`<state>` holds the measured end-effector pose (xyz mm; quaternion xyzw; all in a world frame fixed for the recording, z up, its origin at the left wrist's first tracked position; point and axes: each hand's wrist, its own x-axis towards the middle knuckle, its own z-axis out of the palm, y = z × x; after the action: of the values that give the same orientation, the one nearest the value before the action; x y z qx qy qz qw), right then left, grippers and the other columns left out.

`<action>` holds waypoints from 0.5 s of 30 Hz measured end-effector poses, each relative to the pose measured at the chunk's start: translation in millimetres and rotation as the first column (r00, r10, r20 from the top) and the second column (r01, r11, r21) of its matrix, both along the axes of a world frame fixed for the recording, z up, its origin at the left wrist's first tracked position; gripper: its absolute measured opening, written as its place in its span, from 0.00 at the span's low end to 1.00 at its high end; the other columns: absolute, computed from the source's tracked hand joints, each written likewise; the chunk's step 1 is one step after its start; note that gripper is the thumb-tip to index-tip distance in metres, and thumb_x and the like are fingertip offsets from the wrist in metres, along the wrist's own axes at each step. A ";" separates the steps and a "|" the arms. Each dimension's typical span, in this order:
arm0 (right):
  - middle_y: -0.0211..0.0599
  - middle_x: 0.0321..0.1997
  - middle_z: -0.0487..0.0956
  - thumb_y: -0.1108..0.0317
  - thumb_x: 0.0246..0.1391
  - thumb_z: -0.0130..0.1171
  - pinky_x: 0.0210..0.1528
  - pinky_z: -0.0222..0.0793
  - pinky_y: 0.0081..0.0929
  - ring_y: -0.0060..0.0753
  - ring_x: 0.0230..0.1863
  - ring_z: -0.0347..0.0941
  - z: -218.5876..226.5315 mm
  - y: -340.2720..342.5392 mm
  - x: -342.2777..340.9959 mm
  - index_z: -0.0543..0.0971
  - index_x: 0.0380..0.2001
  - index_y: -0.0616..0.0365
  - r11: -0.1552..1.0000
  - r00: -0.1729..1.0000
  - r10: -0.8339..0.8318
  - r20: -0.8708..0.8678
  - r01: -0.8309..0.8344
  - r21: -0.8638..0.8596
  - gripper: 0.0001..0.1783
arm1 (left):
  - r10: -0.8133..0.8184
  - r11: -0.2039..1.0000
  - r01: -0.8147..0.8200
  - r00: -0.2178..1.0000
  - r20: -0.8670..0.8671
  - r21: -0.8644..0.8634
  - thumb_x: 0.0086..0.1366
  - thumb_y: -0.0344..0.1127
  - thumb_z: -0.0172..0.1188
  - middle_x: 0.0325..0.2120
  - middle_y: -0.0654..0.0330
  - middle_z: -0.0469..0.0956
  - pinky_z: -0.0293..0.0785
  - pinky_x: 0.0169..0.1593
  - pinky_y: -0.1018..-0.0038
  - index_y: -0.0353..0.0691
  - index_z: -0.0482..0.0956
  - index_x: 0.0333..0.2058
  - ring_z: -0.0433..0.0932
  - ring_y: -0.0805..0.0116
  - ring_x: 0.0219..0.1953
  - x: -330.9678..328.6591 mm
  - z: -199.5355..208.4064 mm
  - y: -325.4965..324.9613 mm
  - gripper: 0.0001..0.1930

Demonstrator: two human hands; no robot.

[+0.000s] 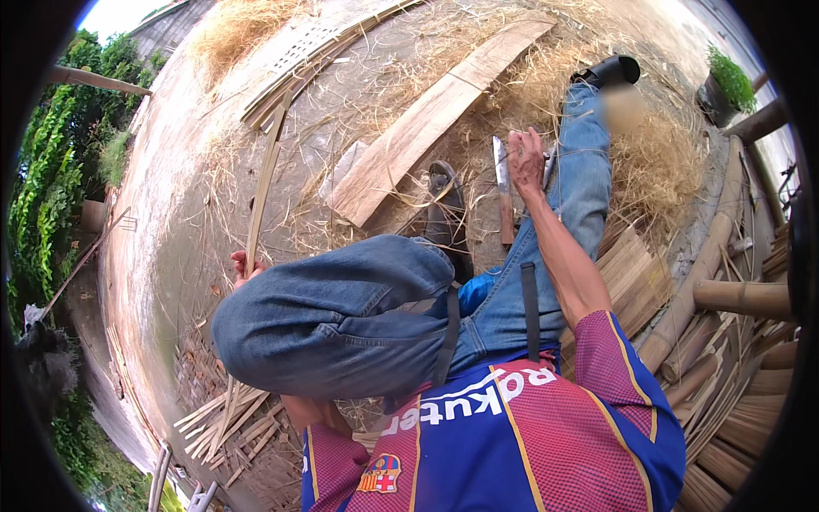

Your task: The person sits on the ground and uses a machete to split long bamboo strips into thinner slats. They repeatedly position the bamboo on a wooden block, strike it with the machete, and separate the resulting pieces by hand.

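My left hand [245, 269] is closed round a long, flat bamboo strip [269, 175], just beyond my bent left knee. The strip slants up and away from the hand; my knee hides part of it below. My right hand [526, 162] is over the ground beside my outstretched right leg, its fingers slightly bent and apart. Close to its left lies a knife [501, 189] with a wide metal blade and a wooden handle. Another shiny edge shows between this wrist and my leg; I cannot make out what it is.
A wide wooden plank [444, 119] lies ahead. Curly shavings [657, 162] heap around my right foot. Split strips [230, 422] are piled at the lower left, others [636, 273] beside my right thigh. Bamboo poles [695, 282] border the right side. A potted plant [729, 81] stands far right.
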<state>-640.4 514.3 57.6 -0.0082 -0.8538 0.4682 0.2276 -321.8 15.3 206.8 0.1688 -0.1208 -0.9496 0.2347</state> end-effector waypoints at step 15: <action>0.40 0.49 0.79 0.50 0.51 0.66 0.53 0.71 0.42 0.47 0.53 0.75 25.4 -59.1 81.0 0.80 0.43 0.54 0.041 0.370 0.683 0.630 -0.880 0.473 0.22 | 0.186 0.973 -0.201 0.974 0.129 0.115 0.75 0.30 0.45 0.30 0.56 0.80 0.80 0.44 0.58 0.40 0.75 0.33 0.81 0.60 0.34 -66.8 -70.9 51.6 0.11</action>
<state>-559.4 455.3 83.1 0.5041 -0.8366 0.0969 -0.1912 -388.6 66.9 135.9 0.2497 -0.0567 -0.9164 0.3076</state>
